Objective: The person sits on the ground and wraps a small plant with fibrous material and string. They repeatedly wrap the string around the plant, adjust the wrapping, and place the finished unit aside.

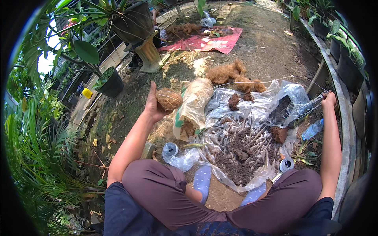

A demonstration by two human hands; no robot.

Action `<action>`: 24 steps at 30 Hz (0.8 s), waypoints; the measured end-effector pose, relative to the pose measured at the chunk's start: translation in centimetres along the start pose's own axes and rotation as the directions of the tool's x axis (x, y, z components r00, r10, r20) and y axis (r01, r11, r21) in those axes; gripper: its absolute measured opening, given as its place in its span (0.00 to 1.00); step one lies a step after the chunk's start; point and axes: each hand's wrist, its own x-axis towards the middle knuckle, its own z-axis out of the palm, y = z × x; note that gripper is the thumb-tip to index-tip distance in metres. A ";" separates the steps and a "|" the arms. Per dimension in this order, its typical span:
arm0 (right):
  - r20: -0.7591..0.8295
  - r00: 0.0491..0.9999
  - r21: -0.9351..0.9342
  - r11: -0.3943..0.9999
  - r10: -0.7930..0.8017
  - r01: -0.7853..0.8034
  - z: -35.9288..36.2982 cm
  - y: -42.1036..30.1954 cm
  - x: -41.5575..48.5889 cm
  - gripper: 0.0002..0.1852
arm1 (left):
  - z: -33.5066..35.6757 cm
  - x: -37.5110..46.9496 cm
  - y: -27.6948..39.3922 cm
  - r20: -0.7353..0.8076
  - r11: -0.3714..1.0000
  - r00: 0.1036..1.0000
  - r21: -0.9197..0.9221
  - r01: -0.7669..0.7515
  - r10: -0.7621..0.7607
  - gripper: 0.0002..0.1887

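Note:
On the left, my left hand [153,105] holds a round ball of brown coir fibre [169,99] with white string wound about it. Far to the right, my right hand [329,99] grips a loose bundle of thin white string [304,108]. One strand [254,82] runs in the air between the two sides. Before my feet lies a clear plastic sheet [215,101] bearing dark soil [240,156] and several thin sticks. A translucent sack [196,103] with fibre in its mouth lies beside the coir ball.
Loose coir [226,73] lies behind the sack. A plastic bottle [313,129] is near my right forearm. Two spools [286,164] [170,149] rest by my knees. A concrete edge [344,118] runs along the right. Farther off are a red mat [227,41] and a potted plant [110,84].

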 end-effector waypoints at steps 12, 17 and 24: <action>0.818 0.182 -0.570 0.811 0.545 0.131 6.3 4.4 -35.8 0.12 | 7.4 -3.7 0.0 0.481 0.986 0.870 0.163 0.031 -0.107 0.34; 0.739 -0.363 -0.558 0.817 0.568 0.145 4.2 7.8 -46.6 0.20 | 9.2 -5.6 -0.7 0.538 0.985 0.834 0.170 0.032 -0.120 0.36; 0.722 -0.312 -0.674 0.730 0.617 -0.115 2.2 8.7 -50.7 0.15 | 9.3 -4.8 -1.5 0.690 0.983 0.719 0.175 -0.061 -0.079 0.40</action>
